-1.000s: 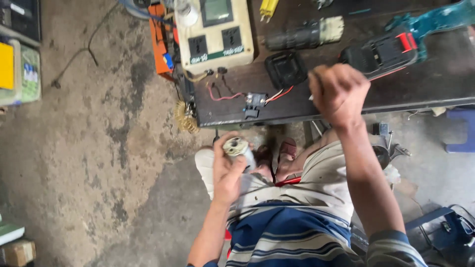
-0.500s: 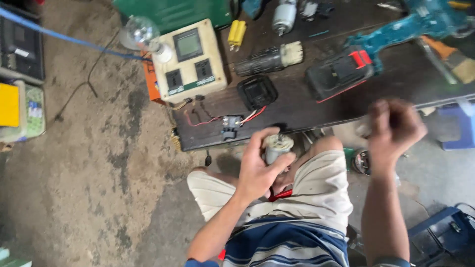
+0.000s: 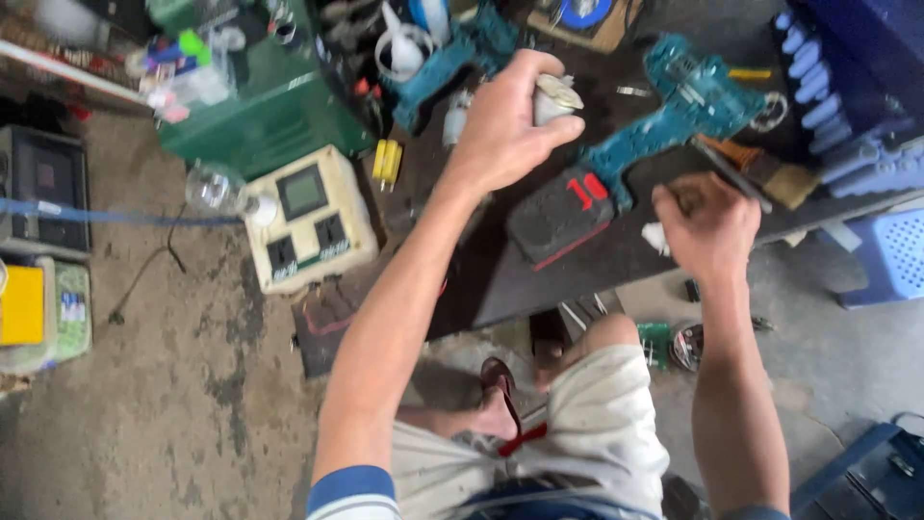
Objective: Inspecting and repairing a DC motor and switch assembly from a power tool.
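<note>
I count one small grey cylindrical part w/ a round metal end [image 3: 553, 99], gripped in my left hand [image 3: 505, 130] above the dark surface [image 3: 500, 279] mid-way along, one teal cordless drill [image 3: 664, 125] beside it, right hand [image 3: 707, 226] clenched at the near edge.

Teal, black and cream on a dark bench

The drill [image 3: 674, 116] is teal, its battery [image 3: 561, 217] black with red; the meter box [image 3: 308, 220] is cream, the stool [image 3: 890, 255] blue.

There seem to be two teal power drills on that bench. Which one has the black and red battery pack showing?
The teal drill on the right, beside the right hand; its battery pack shows. The other teal drill lies behind the left hand.
</note>
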